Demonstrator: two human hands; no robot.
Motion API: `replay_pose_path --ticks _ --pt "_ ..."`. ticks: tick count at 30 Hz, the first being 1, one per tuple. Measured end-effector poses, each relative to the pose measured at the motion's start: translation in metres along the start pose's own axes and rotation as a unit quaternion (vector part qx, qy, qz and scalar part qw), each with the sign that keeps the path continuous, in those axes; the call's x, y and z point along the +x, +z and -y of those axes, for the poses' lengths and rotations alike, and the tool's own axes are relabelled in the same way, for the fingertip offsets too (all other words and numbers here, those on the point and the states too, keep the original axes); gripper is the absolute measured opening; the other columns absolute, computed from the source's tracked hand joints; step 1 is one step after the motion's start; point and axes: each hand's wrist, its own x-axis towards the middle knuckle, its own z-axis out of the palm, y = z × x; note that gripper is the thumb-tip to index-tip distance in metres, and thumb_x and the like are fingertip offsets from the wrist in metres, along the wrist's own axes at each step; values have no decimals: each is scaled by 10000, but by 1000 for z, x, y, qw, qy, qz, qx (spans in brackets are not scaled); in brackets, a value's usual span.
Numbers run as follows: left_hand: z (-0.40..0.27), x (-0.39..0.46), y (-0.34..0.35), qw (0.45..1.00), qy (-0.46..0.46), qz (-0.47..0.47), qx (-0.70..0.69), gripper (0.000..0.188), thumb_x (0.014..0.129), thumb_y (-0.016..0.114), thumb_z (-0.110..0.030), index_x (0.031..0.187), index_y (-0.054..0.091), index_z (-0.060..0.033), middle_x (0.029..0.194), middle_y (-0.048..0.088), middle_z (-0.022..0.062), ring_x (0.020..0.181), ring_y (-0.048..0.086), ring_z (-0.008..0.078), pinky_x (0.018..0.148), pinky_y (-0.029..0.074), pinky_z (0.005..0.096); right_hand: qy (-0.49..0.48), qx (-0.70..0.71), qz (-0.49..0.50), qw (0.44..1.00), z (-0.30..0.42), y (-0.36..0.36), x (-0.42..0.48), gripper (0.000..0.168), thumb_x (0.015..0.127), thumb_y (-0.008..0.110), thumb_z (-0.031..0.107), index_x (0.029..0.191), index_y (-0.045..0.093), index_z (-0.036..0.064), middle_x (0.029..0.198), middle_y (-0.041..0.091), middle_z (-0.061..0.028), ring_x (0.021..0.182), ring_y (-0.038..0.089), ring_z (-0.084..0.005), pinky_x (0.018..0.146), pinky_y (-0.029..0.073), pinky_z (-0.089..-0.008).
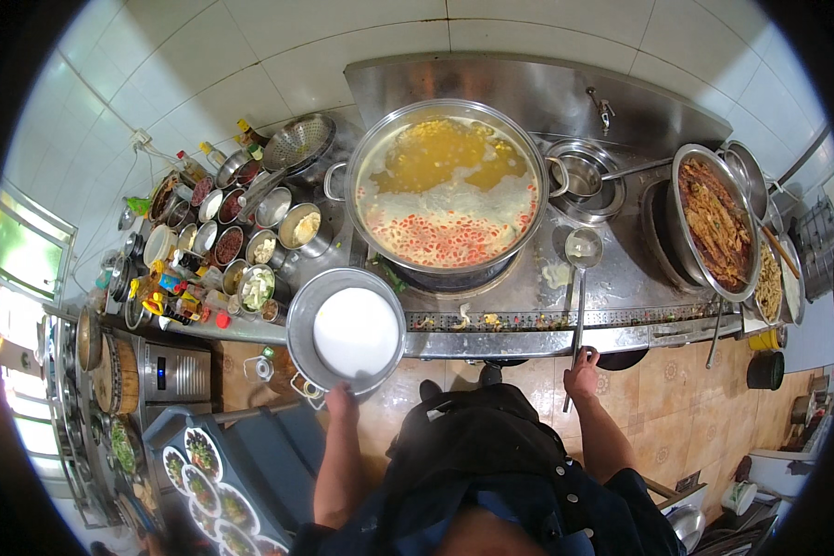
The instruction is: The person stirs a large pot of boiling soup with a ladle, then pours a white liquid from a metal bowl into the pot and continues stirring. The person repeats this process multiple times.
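My left hand [342, 404] grips the near rim of a deep metal pot [296, 326] with a white content [356, 331] inside; the pot is at the left part of the counter's front edge. In my right hand [582, 375] is the handle of a long metal ladle [584, 248], whose bowl lies over the counter with a little clear liquid in it. Between them, farther back, a large two-handled pot [352, 201] stands on a burner, filled with yellowish broth, yellow kernels and many small red pieces.
Metal bowls of seasonings [229, 245] and several bottles [174, 288] crowd the counter's left. A smaller saucepan [580, 176] sits behind the ladle. At the right stands a big basin of brown-red food [714, 226]. A grey cart with plated dishes [201, 455] is at the lower left.
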Motion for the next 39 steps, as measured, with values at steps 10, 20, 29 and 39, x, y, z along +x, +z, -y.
replay_pose_path --ticks 10,20,29,39 --pt "-73 -45 32 969 -113 -68 -210 76 780 567 -18 764 588 53 725 542 86 641 522 201 569 420 354 -6 -14 -2 1000 -6 2 2 705 777 672 101 1405 362 23 1484 251 -210 1019 633 -415 828 554 -462" --pt "-86 -52 34 960 -118 -68 -247 89 776 574 -31 786 589 56 753 546 85 677 534 218 580 427 365 -3 7 -8 1000 -2 -1 -1 713 739 666 65 1391 382 10 1442 288 -212 1125 573 -404 885 534 -448" --pt "-15 -11 4 993 -58 5 -104 272 791 551 -10 1061 551 22 913 590 133 812 620 277 711 539 412 -85 14 -82 993 -29 16 11 653 766 709 130 1342 439 -17 1323 438 -230 973 651 -375 814 559 -434" --pt "10 10 -6 997 -27 71 -17 389 807 490 -13 1192 463 32 1088 591 169 980 635 353 840 570 491 67 643 171 743 30 -92 -14 189 920 610 165 962 533 -3 627 538 -66 391 487 -165 378 421 -309"
